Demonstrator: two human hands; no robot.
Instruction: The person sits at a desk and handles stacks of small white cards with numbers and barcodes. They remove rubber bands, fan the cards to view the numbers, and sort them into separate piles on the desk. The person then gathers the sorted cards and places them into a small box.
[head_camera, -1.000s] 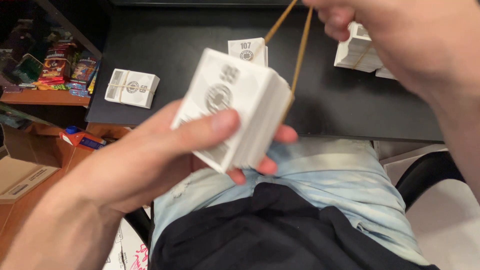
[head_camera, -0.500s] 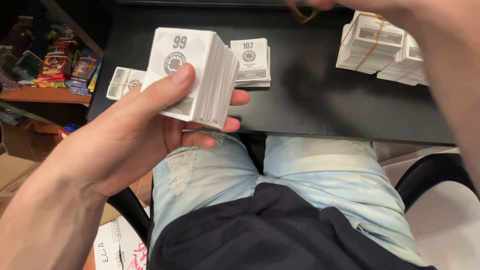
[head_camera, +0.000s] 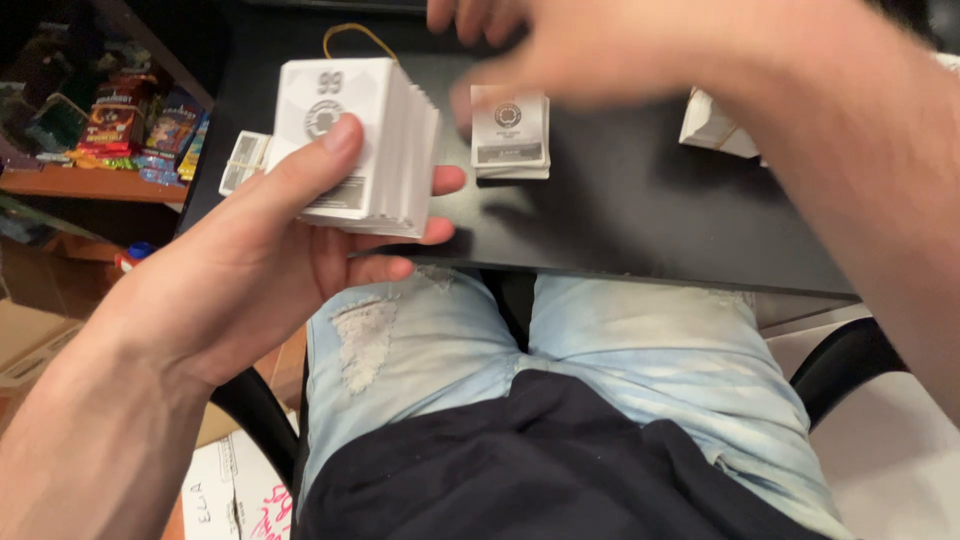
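Observation:
My left hand (head_camera: 250, 270) grips a thick stack of white cards (head_camera: 350, 140), thumb across its printed top card, held upright above the near edge of the black desk (head_camera: 620, 220). Blurred with motion, my right hand (head_camera: 600, 50) hovers over the desk with fingers spread and nothing visible in it. Its thumb is just left of a small pile of white cards (head_camera: 510, 135) lying flat on the desk. A tan rubber band (head_camera: 352, 32) lies loose on the desk beyond the held stack.
Another flat card pile (head_camera: 243, 160) peeks out left of the held stack. White card bundles (head_camera: 715, 125) sit at the desk's right, partly behind my right arm. A wooden shelf with colourful packets (head_camera: 130, 130) stands at left. My knees are under the desk.
My right hand had the rubber band stretched off the stack, then let it go; the band now lies on the desk. The hand swept left over the small pile. The left hand turned the stack upright.

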